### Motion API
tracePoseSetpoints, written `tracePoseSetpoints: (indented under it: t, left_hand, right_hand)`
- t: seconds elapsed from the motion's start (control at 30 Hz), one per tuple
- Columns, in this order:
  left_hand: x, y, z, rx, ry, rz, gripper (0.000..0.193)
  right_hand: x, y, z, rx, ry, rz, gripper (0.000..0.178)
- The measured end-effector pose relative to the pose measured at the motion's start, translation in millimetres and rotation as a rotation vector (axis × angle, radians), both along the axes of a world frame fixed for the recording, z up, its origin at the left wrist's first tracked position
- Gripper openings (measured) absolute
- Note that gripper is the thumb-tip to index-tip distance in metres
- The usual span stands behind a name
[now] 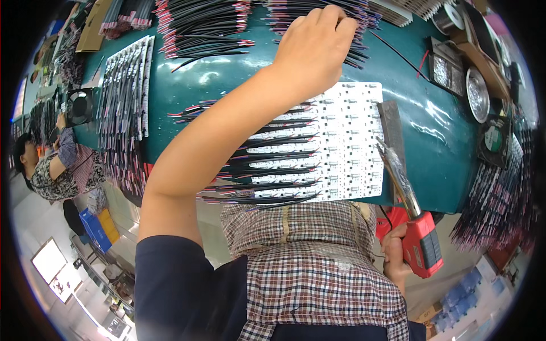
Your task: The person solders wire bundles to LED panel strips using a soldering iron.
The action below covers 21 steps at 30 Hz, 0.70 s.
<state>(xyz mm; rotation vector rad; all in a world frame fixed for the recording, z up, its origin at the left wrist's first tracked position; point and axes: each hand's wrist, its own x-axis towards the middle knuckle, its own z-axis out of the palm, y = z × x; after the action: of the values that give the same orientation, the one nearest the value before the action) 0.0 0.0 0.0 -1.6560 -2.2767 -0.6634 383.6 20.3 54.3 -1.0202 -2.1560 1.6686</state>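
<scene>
Reader: What are the hands doing?

Describer: The left hand (318,48) is bent downward over a pile of black wires (281,16) at the far side of the table (441,176). Its fingers are curled and their tips hidden, so I cannot tell whether they pinch a wire. The right hand (394,253), lower right, wraps the handle of a red-and-black soldering gun (422,244).

Reader: How would these handle?

Describer: The wires seem light and bendy, with smooth coats that may slide; gripping one near its end should limit drooping. The gun looks rigid and heavier. Its handle is the place for fingers, since the metal tip may be hot.

Reader: And farther out?

Describer: A white board (350,131) lies flat between the two hands, with rows of wires (273,156) reaching left. It looks thin and stiff, best held by its bare edges. A gray bar (391,119) sits beside its right edge. Another wire pile (199,25) lies left of the left hand.
</scene>
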Motion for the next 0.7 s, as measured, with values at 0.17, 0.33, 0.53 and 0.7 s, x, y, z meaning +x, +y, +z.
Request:
tracePoseSetpoints:
  t: [0.17,0.33,0.53,0.7]
  left_hand:
    - [-35,-63,12,-0.276,0.070,0.199,0.041]
    - [-88,-138,0,-0.317,0.069,0.261,0.036]
    - [-87,-135,1,-0.355,0.052,0.200,0.028]
    - [-89,-138,-9,-0.317,-0.045,0.161,0.025]
  right_hand:
    - [-9,5,-4,-0.055,0.079,-0.124,0.007]
    - [-18,6,-7,-0.089,0.126,-0.064,0.005]
    - [-19,5,-8,-0.028,0.103,0.008,0.007]
    - [-28,3,-2,-0.077,0.112,-0.009,0.010]
